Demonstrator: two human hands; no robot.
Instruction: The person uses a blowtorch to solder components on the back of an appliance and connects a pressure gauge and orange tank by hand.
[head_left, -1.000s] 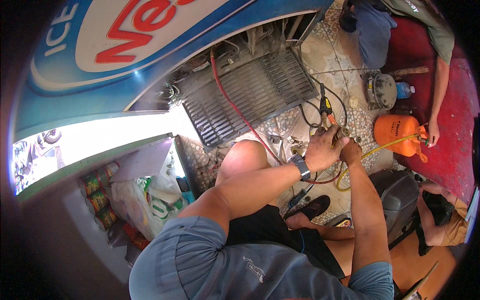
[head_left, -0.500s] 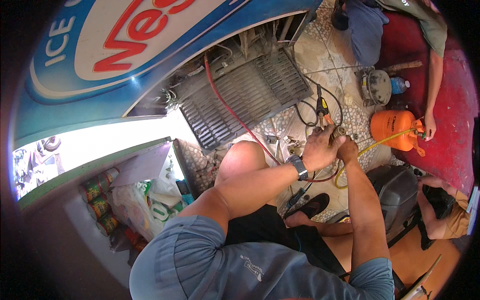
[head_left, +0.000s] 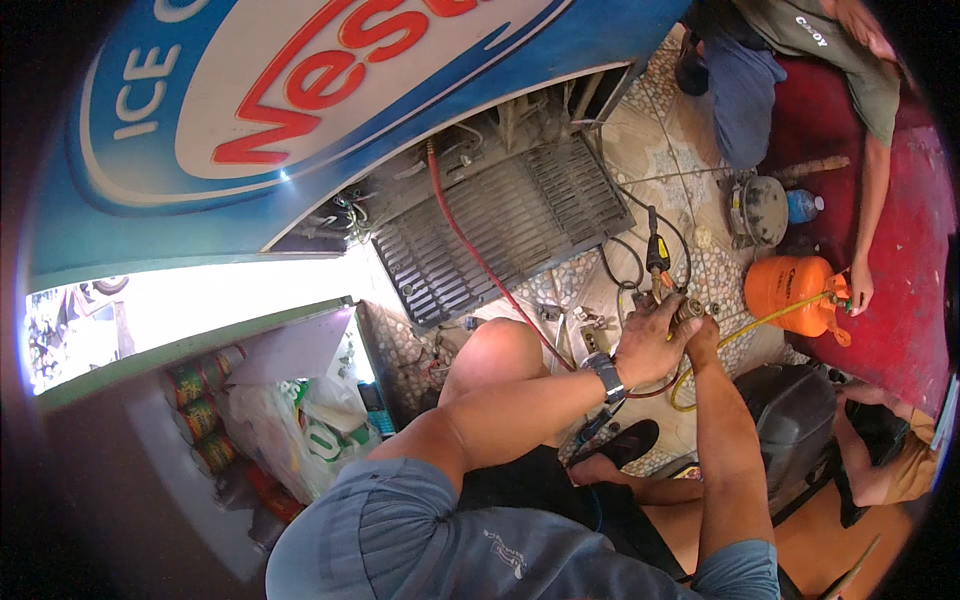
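Observation:
Both my hands are together in front of my bent knee, closed round a small gauge manifold (head_left: 690, 312) with a round, brass-coloured rim. My left hand (head_left: 645, 342), with a watch above it, grips it from the left. On the other side my right hand (head_left: 704, 338) holds it, its fingers partly hidden. A red hose (head_left: 470, 245) runs from the machine compartment toward my hands. From near my hands a yellow hose (head_left: 762, 322) leads to an orange gas cylinder (head_left: 790, 292), where a co-worker's hand (head_left: 860, 290) touches the valve. Just beyond my fingers lies a black-and-yellow clamp-like tool (head_left: 656, 248).
A blue ice-cream freezer (head_left: 200, 215) stands at the left, a dark slatted grille (head_left: 500, 235) below its open base. Small fittings (head_left: 592, 335) lie on the tiled floor. A round metal compressor (head_left: 760, 210) and a blue bottle (head_left: 803, 206) are farther right. A dark bag-like object (head_left: 790, 405) sits beside my right forearm.
My view has shifted, so the scene sits slightly lower and farther right. Both hands keep their hold on the gauge manifold. The co-worker's other hand now shows at the top right.

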